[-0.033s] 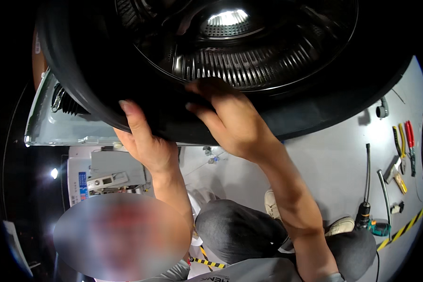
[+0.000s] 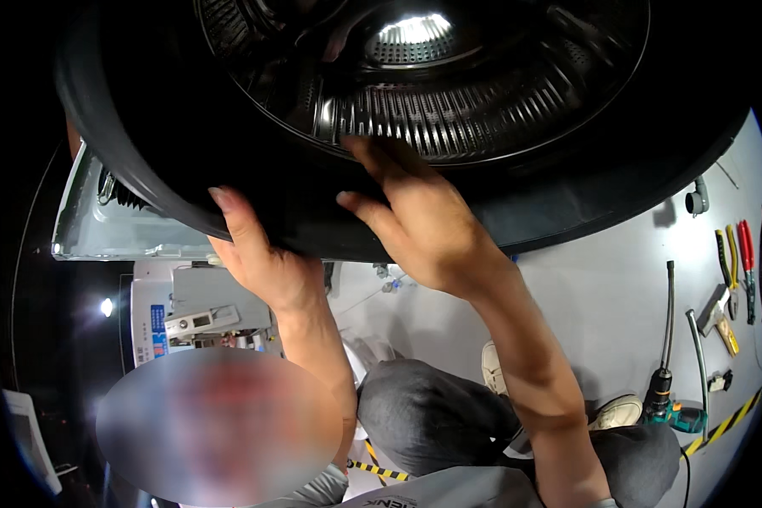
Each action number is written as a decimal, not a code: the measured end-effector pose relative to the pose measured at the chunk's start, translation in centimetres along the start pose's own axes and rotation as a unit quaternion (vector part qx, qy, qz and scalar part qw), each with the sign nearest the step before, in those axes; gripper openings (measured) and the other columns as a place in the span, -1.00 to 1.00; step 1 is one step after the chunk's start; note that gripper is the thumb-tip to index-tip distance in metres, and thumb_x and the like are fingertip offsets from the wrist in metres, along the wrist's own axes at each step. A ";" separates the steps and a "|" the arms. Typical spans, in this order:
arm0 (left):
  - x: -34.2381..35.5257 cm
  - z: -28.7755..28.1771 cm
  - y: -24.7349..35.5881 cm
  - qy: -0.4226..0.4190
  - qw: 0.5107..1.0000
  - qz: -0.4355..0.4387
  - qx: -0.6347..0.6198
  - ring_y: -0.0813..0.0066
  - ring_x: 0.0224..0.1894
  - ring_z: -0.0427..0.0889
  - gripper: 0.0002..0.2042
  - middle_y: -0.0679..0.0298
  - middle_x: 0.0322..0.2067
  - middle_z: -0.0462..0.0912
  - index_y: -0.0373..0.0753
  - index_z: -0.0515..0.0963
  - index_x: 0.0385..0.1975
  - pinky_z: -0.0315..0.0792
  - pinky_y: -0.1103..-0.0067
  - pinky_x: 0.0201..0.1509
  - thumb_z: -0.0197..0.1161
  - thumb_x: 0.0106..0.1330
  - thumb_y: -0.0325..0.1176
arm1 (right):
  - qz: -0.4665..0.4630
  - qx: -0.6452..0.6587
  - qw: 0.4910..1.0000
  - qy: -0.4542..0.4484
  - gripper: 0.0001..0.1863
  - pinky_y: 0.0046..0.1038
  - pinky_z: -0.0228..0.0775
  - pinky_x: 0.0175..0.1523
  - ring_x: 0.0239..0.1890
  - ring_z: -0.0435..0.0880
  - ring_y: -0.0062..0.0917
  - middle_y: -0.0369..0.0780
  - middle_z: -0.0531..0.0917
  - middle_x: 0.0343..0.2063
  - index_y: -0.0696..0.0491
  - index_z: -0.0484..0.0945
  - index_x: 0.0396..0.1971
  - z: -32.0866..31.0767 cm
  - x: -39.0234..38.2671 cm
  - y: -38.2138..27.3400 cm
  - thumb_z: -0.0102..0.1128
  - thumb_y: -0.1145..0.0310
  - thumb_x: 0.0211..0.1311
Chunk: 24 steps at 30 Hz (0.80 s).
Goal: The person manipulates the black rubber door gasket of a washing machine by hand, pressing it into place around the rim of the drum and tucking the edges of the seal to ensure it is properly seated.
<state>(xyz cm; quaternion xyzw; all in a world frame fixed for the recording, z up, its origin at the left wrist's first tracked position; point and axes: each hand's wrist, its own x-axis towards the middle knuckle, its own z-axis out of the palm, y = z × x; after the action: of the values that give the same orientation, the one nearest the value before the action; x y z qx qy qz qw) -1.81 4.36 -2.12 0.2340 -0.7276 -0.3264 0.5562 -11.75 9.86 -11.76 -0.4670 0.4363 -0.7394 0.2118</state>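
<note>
A large black ring (image 2: 550,203) surrounds the opening of a shiny, perforated metal washing machine drum (image 2: 449,123). My left hand (image 2: 271,267) grips the ring's near outer edge, its thumb over the front and the other fingers hidden behind or beneath the rim. To its right, my right hand (image 2: 432,220) lies across the ring. Its thumb and fingers are spread apart, and the fingertips reach toward the drum's inner edge, where they are dark and blurred.
A pale, glossy panel (image 2: 102,229) lies at the left under the ring. On the grey floor at right are red-handled pliers (image 2: 745,241), a hammer (image 2: 720,317), a long-bit power drill (image 2: 659,394) and a grey elbow pipe (image 2: 697,199). My knee (image 2: 423,415) is below my arms.
The view has shifted slightly, so the floor tools sit a little farther right. The fingers of my right hand have moved slightly on the ring; my left hand keeps its grip.
</note>
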 end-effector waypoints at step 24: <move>-0.7 -2.5 -2.0 -0.016 0.995 -0.079 -0.063 0.16 0.33 0.39 -0.33 0.05 0.36 0.36 -0.34 0.21 0.42 0.20 0.25 0.48 -0.03 0.55 0.09 | -0.068 0.072 0.995 -0.015 -0.28 -0.11 0.00 0.52 0.44 0.23 0.05 0.21 0.26 0.38 0.34 0.27 0.35 3.4 3.9 -1.7 0.06 0.05 0.44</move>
<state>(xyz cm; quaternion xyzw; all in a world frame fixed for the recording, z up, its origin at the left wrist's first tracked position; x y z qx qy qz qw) 0.71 2.96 -3.61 0.2495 -0.6937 -0.4185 0.5305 -10.41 6.46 -7.72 -0.4897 0.3459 -0.7747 0.2009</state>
